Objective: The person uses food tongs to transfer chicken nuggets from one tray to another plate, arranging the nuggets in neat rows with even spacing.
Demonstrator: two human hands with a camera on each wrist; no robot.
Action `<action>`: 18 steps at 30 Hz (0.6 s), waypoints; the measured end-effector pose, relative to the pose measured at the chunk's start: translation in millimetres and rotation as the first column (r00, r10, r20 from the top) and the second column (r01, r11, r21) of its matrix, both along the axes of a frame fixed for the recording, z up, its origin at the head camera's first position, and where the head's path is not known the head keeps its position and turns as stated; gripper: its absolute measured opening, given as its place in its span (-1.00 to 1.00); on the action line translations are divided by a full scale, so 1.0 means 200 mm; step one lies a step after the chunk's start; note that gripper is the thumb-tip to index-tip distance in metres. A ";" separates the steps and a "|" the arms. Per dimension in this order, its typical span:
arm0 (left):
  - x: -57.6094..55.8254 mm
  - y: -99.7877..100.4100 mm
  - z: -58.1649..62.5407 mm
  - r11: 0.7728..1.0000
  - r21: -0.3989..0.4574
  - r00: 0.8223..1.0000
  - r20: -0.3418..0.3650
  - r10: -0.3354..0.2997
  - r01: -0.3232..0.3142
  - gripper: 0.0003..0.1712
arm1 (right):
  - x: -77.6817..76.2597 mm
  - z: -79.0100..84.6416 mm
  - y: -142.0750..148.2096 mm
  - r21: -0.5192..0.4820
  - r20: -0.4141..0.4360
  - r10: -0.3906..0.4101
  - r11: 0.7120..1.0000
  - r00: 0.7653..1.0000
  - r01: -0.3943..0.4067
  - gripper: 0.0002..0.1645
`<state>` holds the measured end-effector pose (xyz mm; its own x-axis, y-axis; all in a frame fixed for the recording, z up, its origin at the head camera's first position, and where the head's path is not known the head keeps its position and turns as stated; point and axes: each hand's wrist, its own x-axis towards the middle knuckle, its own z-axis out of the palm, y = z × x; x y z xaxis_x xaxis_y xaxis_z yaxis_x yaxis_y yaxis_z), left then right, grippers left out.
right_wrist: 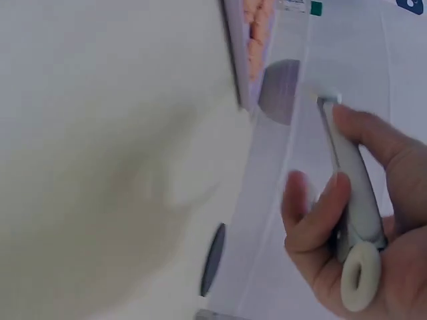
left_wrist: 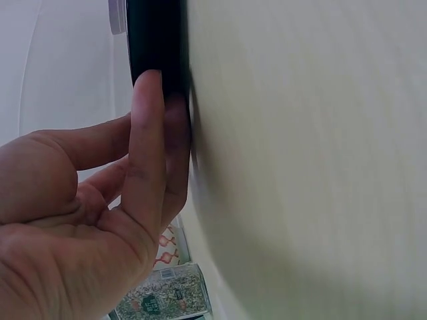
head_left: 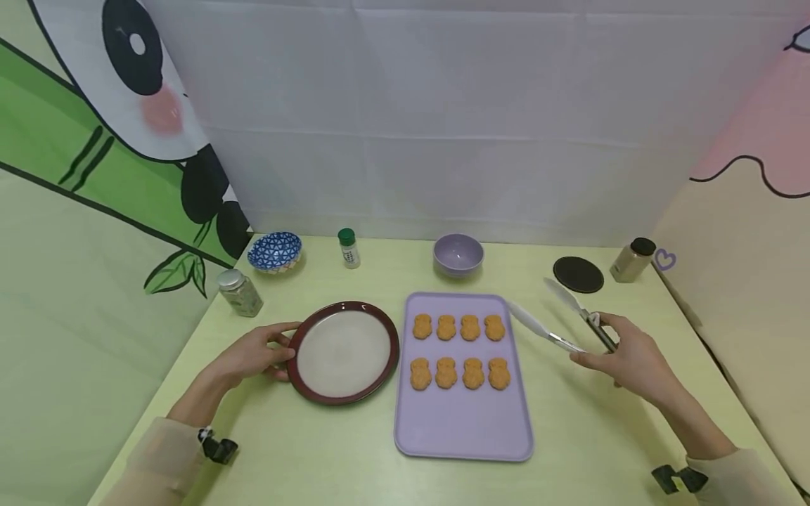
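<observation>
In the head view, my left hand (head_left: 253, 353) holds the left rim of a round plate (head_left: 344, 351), pale with a brown border. The left wrist view shows the fingers (left_wrist: 148, 133) at the plate's dark edge (left_wrist: 157, 43), close over the tabletop. My right hand (head_left: 635, 362) grips a pair of tongs (head_left: 531, 321), their two arms spread apart and pointing toward the tray. A pale handle with a ring (right_wrist: 361, 277) at its end shows in the right wrist view. Between the hands lies a lilac tray (head_left: 465, 425) bearing two rows of small brown cookies (head_left: 446, 372).
Along the back stand a blue patterned bowl (head_left: 275, 251), a green-capped shaker (head_left: 349, 249) and a purple bowl (head_left: 458, 254). A black disc (head_left: 578, 274) and a black-capped jar (head_left: 633, 261) are at back right. Left of the plate stands a silver-lidded jar (head_left: 240, 292).
</observation>
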<state>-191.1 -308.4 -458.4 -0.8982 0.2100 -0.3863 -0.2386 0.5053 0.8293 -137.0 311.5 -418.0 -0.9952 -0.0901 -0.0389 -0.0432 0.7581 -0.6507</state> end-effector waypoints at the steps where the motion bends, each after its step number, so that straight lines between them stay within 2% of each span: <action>1: 0.00 0.00 0.00 1.000 -0.002 1.000 0.001 0.001 -0.001 -0.31 | -0.02 0.02 -0.01 0.008 -0.016 0.033 0.999 0.999 -0.033 0.19; 5: 0.00 -0.01 -0.01 1.000 -0.016 1.000 0.004 0.011 -0.011 -0.32 | -0.13 0.09 -0.07 0.056 -0.072 0.202 0.979 0.977 -0.198 0.09; 9: 0.01 -0.02 -0.03 1.000 -0.010 1.000 0.015 0.022 -0.022 -0.32 | -0.23 0.15 -0.20 0.163 -0.097 0.352 0.928 0.931 -0.334 0.01; 15: 0.01 -0.02 -0.03 0.999 0.017 0.999 0.008 0.033 -0.033 -0.33 | -0.39 0.16 -0.39 0.274 -0.134 0.506 0.845 0.852 -0.459 -0.09; 18: 0.01 -0.02 -0.03 0.999 0.018 0.999 0.008 0.035 -0.035 -0.32 | -0.45 0.13 -0.46 0.296 -0.104 0.537 0.820 0.837 -0.490 -0.07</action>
<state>-189.0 -311.5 -463.8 -0.9021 0.1852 -0.3898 -0.2623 0.4818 0.8361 -227.9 220.4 -391.7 -0.7984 -0.6008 0.0403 -0.5663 0.7265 -0.3892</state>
